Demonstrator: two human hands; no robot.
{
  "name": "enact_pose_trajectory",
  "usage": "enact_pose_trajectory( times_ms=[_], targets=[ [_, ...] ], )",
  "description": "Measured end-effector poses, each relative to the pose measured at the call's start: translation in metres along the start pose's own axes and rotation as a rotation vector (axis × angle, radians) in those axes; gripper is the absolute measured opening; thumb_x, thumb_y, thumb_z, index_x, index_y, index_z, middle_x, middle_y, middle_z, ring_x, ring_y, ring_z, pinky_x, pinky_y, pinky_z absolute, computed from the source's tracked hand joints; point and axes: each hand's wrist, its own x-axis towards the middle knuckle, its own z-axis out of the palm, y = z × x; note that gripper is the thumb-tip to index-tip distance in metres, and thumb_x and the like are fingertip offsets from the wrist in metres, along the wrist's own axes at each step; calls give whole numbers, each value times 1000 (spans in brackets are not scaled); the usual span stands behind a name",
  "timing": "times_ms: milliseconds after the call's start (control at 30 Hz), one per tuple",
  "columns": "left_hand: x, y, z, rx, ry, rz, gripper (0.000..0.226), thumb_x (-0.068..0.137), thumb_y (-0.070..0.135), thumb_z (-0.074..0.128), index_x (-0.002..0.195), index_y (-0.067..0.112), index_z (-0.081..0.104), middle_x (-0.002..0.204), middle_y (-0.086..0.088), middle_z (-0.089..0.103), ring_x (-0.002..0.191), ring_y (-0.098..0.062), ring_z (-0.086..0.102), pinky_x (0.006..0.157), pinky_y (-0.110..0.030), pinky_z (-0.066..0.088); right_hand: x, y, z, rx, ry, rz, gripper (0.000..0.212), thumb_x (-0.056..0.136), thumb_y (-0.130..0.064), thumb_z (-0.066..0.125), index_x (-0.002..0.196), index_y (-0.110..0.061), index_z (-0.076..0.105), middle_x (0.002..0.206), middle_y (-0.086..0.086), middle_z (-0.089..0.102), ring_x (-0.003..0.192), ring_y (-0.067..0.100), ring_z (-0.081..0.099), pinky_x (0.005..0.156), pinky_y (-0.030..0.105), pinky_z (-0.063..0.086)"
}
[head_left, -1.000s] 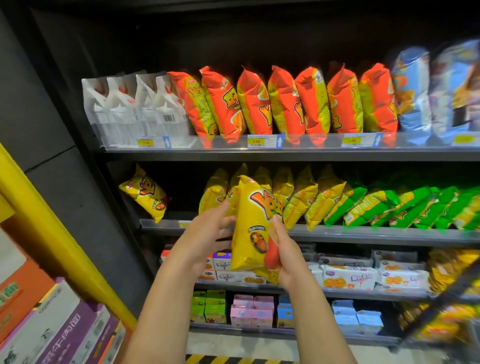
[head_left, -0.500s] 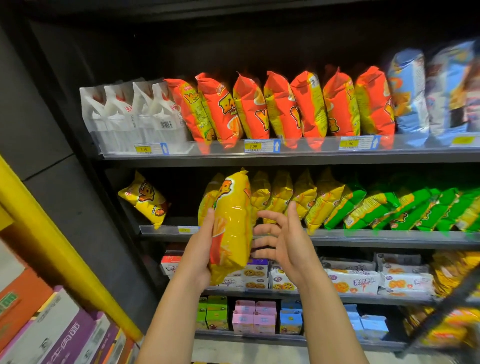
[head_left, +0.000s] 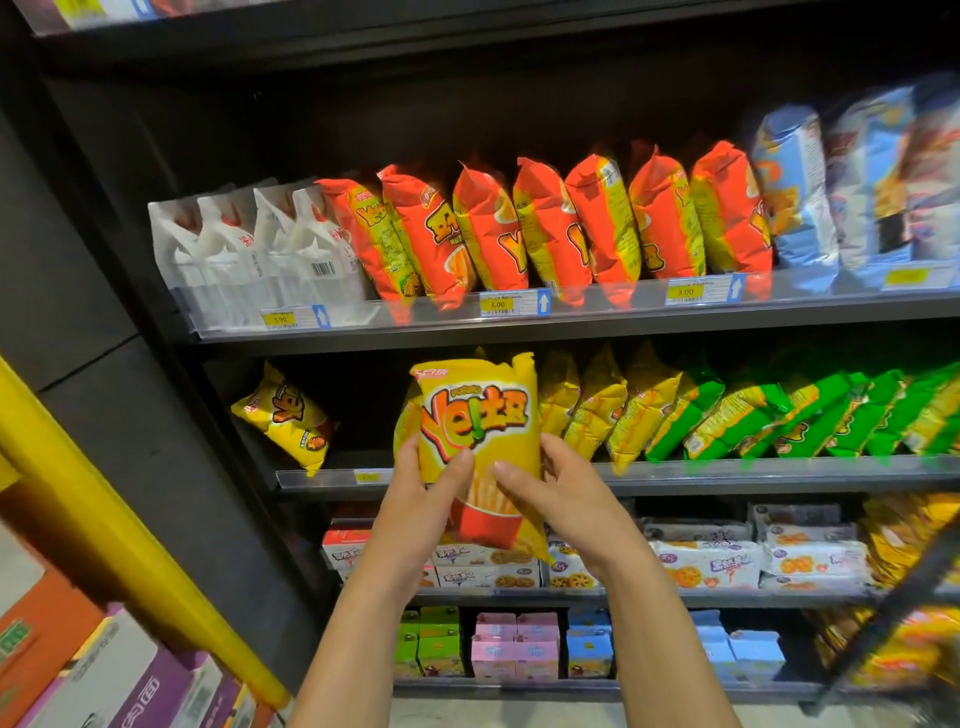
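A yellow snack bag (head_left: 480, 415) with a picture of fries stands upright in front of the middle shelf (head_left: 727, 475), its printed front facing me. My left hand (head_left: 423, 499) grips its left edge, thumb across the front. My right hand (head_left: 550, 493) holds the right edge, thumb on the front and fingers behind. More yellow bags (head_left: 597, 400) stand in a row on the shelf just behind and to the right. One loose yellow bag (head_left: 285, 415) leans alone at the shelf's left end.
Green bags (head_left: 810, 410) fill the middle shelf's right. Orange bags (head_left: 545, 228), white packs (head_left: 254, 254) and blue bags (head_left: 795, 192) line the upper shelf. Biscuit packs (head_left: 711, 564) and small cartons (head_left: 514, 644) sit lower. A yellow post (head_left: 104, 519) and cardboard boxes (head_left: 104, 675) stand at left.
The bag was edge-on in my left hand with the right hand open beside it; it has turned front-facing and both hands now hold it, slightly higher.
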Motion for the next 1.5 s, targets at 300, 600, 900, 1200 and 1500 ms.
enact_pose_trajectory(
  times_ms=[300,600,900,1200,1500],
  targets=[
    [-6,-9,-13,89,-247,64,83,92,-5,74,154,34,36,131,16,69,126,-11,66,103,-40,58,-8,16,-26,96,-6,-84,53,90,3,74,135,-19,58,123,-3,77,115,16,73,86,29,61],
    [-7,7,-11,-210,-187,-116,72,80,33,87,143,22,54,124,-5,76,115,-30,74,95,-54,60,-11,6,-19,312,-73,100,48,91,-37,69,133,-14,65,121,11,77,115,31,73,100,49,58],
    [-10,26,2,-183,-195,-340,31,99,44,64,108,18,79,108,-14,81,98,-29,79,82,-39,63,52,56,-31,140,2,239,62,112,-36,45,156,6,35,165,25,34,154,37,33,118,35,31],
    [-9,14,3,-241,-142,-163,65,77,35,80,136,19,59,119,-11,78,105,-31,78,83,-46,64,-4,15,-14,584,-61,363,47,95,-41,70,134,-15,70,130,20,72,121,40,69,115,60,45],
    [-6,14,6,145,11,128,36,100,40,68,133,49,55,135,21,61,121,1,59,84,-23,52,4,22,4,342,165,73,42,95,-32,76,133,-29,60,116,2,79,105,25,78,92,55,62]
  ],
)
